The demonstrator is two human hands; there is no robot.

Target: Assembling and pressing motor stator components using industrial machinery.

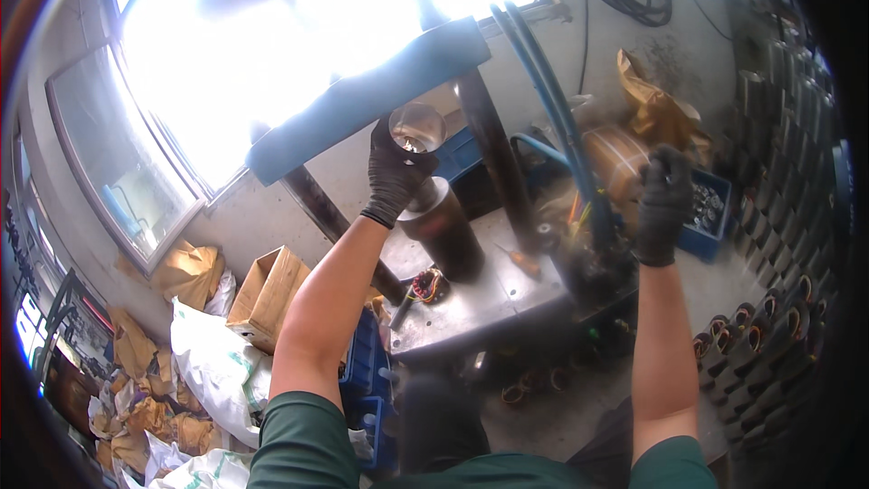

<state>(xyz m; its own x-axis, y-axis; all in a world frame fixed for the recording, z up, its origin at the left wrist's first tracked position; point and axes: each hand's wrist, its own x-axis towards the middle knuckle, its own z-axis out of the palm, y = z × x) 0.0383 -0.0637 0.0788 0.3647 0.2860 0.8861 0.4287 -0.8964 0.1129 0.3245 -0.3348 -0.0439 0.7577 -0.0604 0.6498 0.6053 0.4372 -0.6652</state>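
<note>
My left hand (396, 177), in a dark glove, is closed round a short open metal cylinder (418, 129), whose shiny inside shows. It sits just above a dark upright cylinder (448, 240) with a lighter top, under the blue crossbeam (371, 95) of a press. My right hand (663, 204), also gloved, is raised at the right with its fingers curled; what they hold, if anything, is hidden. Below and beyond it stands a blue bin (708, 217) of small metal parts. A wound coil with coloured wires (428, 286) lies on the metal press table (493, 294).
Dark posts (498, 163) flank the work spot. An orange-handled tool (520, 261) lies on the table. Blue hoses (552, 100) run down at the right. Stacked metal cylinders (778, 190) line the right side; a cardboard box (267, 299) and white sacks (213, 362) stand left.
</note>
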